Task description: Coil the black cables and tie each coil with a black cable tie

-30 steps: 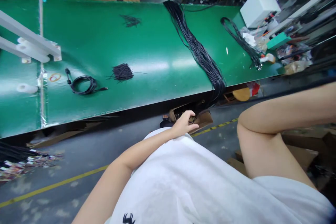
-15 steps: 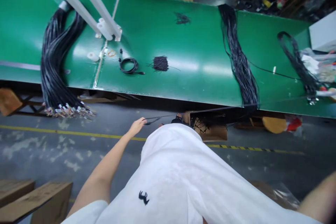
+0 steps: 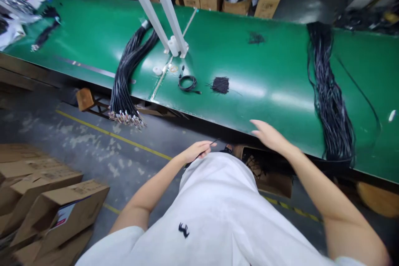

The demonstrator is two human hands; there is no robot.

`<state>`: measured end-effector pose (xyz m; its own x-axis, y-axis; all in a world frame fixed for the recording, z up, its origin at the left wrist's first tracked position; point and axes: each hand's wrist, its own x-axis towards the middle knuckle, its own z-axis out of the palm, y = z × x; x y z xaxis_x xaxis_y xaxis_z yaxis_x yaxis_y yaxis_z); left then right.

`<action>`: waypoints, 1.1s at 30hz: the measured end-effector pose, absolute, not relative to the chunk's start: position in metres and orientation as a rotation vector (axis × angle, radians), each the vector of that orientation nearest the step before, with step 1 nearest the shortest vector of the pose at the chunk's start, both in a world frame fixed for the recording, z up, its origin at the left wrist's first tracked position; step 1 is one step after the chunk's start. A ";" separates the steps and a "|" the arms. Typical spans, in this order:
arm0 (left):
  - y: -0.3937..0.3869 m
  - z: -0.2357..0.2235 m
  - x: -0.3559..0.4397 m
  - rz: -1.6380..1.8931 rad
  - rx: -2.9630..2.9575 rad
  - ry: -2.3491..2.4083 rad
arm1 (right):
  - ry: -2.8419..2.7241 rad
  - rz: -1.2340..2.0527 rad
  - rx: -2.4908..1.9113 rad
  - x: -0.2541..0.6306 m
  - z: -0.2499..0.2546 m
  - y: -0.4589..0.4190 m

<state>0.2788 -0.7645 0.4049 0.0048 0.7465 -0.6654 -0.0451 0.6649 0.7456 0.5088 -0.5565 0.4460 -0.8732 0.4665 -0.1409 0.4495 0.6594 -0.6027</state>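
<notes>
My left hand (image 3: 199,150) is closed around a thin black cable (image 3: 214,142), a short length of which sticks out past the fingers in front of my white shirt. The rest of that cable is mostly hidden. Over the front edge of the green table (image 3: 280,70), my right hand (image 3: 268,134) is open with its fingers stretched out and nothing visible in it. Beyond it on the tabletop lie a bundle of short black ties (image 3: 220,85) and a coiled black cable (image 3: 188,84).
A thick bundle of black cables (image 3: 332,104) hangs over the table edge at right, another (image 3: 124,79) at left. White posts (image 3: 168,12) rise from the table. An open cardboard box (image 3: 276,183) sits below the edge; several cartons (image 3: 75,203) stand at lower left.
My view has swung left. My right hand has come from the lower right corner to the table edge. The cable that stretched rightward from my left hand now shows only a short end.
</notes>
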 end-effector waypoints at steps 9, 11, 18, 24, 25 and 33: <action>-0.763 0.493 0.218 1.678 0.052 0.997 | -2.675 1.165 -1.039 0.539 0.410 -0.549; -0.770 0.493 0.207 1.813 -0.041 1.032 | -2.811 1.059 -1.231 0.580 0.395 -0.534; -0.751 0.463 0.238 1.472 0.062 1.249 | -3.335 0.819 -0.627 0.561 0.428 -0.614; -0.752 0.455 0.288 0.908 0.624 1.119 | -3.101 0.827 -0.460 0.477 0.479 -0.631; -0.752 0.456 0.290 0.883 0.658 1.091 | -3.061 0.850 -0.516 0.471 0.482 -0.626; -0.740 0.467 0.280 0.855 0.403 0.965 | -2.766 1.211 -0.648 0.464 0.472 -0.596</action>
<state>0.2797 -0.7400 0.4670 0.2876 0.7843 -0.5497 -0.4508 0.6172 0.6448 0.4638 -0.5962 0.4720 -0.9105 0.3967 -0.1166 0.3548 0.6047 -0.7131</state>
